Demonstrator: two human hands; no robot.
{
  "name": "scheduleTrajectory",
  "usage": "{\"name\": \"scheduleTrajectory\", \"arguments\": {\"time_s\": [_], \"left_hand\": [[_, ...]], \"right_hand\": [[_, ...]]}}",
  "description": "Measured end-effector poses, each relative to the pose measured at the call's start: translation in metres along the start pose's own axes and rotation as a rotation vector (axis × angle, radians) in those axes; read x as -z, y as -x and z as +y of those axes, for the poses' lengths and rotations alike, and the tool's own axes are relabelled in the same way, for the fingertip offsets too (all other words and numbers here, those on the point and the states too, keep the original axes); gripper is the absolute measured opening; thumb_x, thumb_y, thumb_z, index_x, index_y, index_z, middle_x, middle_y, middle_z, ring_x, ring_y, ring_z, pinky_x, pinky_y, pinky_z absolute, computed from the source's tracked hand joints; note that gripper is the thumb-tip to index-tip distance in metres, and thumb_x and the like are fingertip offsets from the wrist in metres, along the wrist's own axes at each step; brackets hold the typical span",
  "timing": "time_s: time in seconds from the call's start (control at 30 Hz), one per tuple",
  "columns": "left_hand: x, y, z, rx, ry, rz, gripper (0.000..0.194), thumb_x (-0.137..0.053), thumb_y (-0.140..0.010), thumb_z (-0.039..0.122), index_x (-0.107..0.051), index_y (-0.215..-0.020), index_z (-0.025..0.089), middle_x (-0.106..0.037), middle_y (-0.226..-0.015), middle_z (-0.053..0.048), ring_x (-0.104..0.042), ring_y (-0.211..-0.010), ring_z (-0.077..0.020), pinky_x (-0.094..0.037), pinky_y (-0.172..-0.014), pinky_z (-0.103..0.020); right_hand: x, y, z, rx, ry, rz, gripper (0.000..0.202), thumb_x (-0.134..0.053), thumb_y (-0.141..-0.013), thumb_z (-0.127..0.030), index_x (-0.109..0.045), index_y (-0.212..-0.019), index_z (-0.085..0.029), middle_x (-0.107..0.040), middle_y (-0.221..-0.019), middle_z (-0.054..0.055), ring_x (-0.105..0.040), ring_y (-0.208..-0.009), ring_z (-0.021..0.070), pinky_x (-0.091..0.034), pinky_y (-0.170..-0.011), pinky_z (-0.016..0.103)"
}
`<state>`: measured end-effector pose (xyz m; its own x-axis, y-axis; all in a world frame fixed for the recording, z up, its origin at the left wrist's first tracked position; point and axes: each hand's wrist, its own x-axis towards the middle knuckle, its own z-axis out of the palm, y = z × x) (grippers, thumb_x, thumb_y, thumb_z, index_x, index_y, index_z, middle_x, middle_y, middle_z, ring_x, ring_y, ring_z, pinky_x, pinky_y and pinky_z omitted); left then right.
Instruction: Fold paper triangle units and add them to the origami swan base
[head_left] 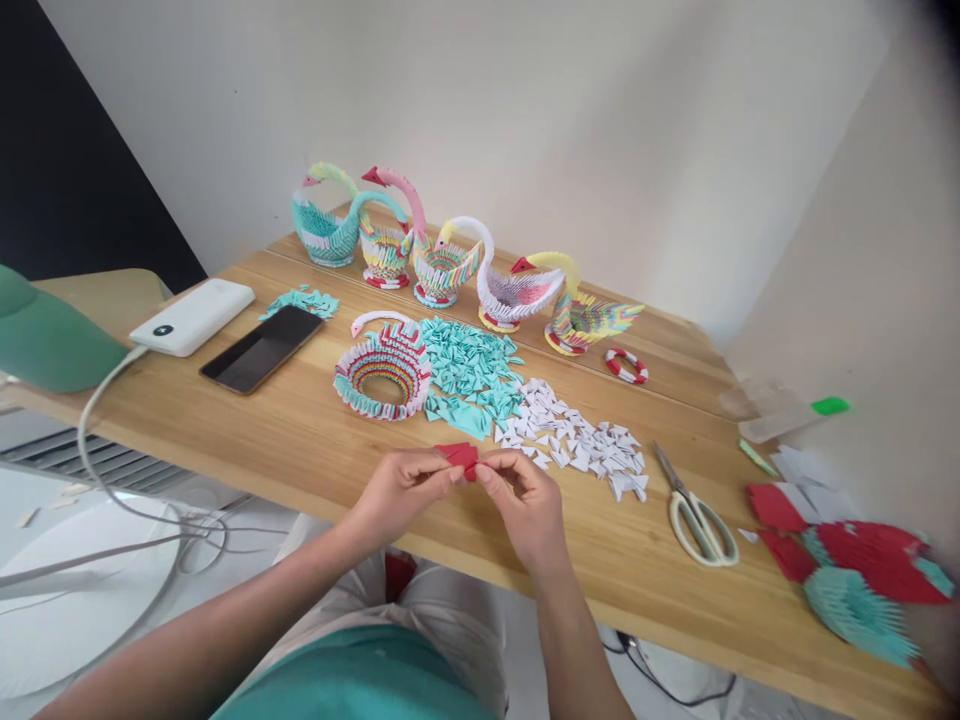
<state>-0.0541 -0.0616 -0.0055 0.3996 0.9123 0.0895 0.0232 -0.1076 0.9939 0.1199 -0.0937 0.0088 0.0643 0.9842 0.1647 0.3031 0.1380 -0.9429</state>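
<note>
Between my two hands is a piece of red folded paper, held just over the front edge of the wooden table. My left hand pinches its left side between thumb and fingers. On the other side, my right hand is closed on the right end of the same paper. Part of the paper is hidden by my fingertips. Just beyond my hands lie a heap of turquoise folded paper pieces and a spread of white folded paper pieces. A round paper basket in red, white and turquoise sits to their left.
Several paper swans stand in a row at the back, near a red-and-white paper ring. Scissors and red paper sheets lie right. A phone and a cabled white power bank are left.
</note>
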Motion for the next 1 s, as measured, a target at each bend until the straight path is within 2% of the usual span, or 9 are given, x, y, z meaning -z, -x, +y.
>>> {"name": "scheduleTrajectory", "arguments": {"time_s": [0.17, 0.3, 0.43, 0.53, 0.73, 0.87, 1.0], "left_hand": [[0.002, 0.0, 0.0, 0.046, 0.011, -0.034, 0.033, -0.058, -0.085, 0.039, -0.071, -0.069, 0.013, -0.052, -0.058, 0.001, -0.044, -0.058, -0.011, -0.032, -0.055, -0.022], [0.001, -0.001, -0.001, 0.095, 0.049, -0.07, 0.035, -0.058, -0.085, 0.042, -0.072, -0.072, 0.013, -0.054, -0.059, 0.0, -0.046, -0.057, -0.0109, -0.033, -0.055, -0.022], [-0.005, -0.003, 0.0, 0.163, 0.2, -0.063, 0.031, -0.066, -0.079, 0.044, -0.07, -0.079, 0.013, -0.058, -0.063, 0.0, -0.047, -0.056, -0.01, -0.035, -0.054, -0.021], [-0.008, -0.005, 0.002, 0.217, 0.331, -0.026, 0.034, -0.071, -0.074, 0.046, -0.066, -0.073, 0.013, -0.06, -0.064, 0.0, -0.046, -0.054, -0.0089, -0.034, -0.051, -0.021], [-0.006, -0.006, 0.001, 0.298, 0.469, -0.023, 0.033, -0.069, -0.078, 0.044, -0.061, -0.071, 0.013, -0.061, -0.07, -0.001, -0.048, -0.054, -0.0074, -0.036, -0.052, -0.02], [-0.004, -0.008, 0.0, 0.275, 0.387, -0.043, 0.034, -0.068, -0.077, 0.046, -0.059, -0.07, 0.014, -0.057, -0.063, 0.001, -0.046, -0.053, -0.0075, -0.035, -0.05, -0.02], [-0.004, -0.01, 0.003, 0.173, 0.208, -0.028, 0.03, -0.07, -0.075, 0.042, -0.061, -0.068, 0.014, -0.052, -0.058, 0.003, -0.042, -0.054, -0.0076, -0.031, -0.051, -0.02]], "right_hand": [[-0.001, -0.003, 0.0, -0.033, -0.035, 0.003, 0.014, -0.065, -0.084, -0.033, -0.063, -0.079, -0.02, -0.068, -0.074, 0.0, -0.062, -0.07, 0.0147, -0.05, -0.068, 0.027], [-0.002, -0.004, -0.001, -0.017, -0.033, 0.003, 0.014, -0.064, -0.084, -0.031, -0.064, -0.093, -0.02, -0.067, -0.076, 0.0, -0.063, -0.069, 0.0145, -0.051, -0.067, 0.027], [-0.006, -0.001, 0.001, 0.052, 0.061, 0.065, 0.018, -0.062, -0.086, -0.027, -0.064, -0.103, -0.022, -0.067, -0.078, 0.0, -0.063, -0.073, 0.0147, -0.051, -0.074, 0.029], [-0.009, 0.003, 0.002, 0.082, 0.112, 0.126, 0.019, -0.063, -0.086, -0.027, -0.065, -0.105, -0.022, -0.067, -0.079, 0.0, -0.063, -0.075, 0.0159, -0.052, -0.078, 0.032], [-0.008, 0.005, 0.0, -0.042, -0.087, 0.054, 0.023, -0.061, -0.087, -0.032, -0.063, -0.107, -0.021, -0.069, -0.079, 0.002, -0.066, -0.073, 0.0161, -0.054, -0.071, 0.03], [-0.003, 0.005, 0.001, -0.106, -0.108, -0.042, 0.025, -0.061, -0.086, -0.033, -0.065, -0.108, -0.02, -0.068, -0.08, 0.002, -0.064, -0.075, 0.016, -0.053, -0.072, 0.029], [-0.004, 0.003, 0.002, -0.117, -0.069, -0.07, 0.025, -0.063, -0.085, -0.035, -0.068, -0.105, -0.02, -0.07, -0.086, 0.003, -0.064, -0.079, 0.0169, -0.053, -0.076, 0.03]]}}
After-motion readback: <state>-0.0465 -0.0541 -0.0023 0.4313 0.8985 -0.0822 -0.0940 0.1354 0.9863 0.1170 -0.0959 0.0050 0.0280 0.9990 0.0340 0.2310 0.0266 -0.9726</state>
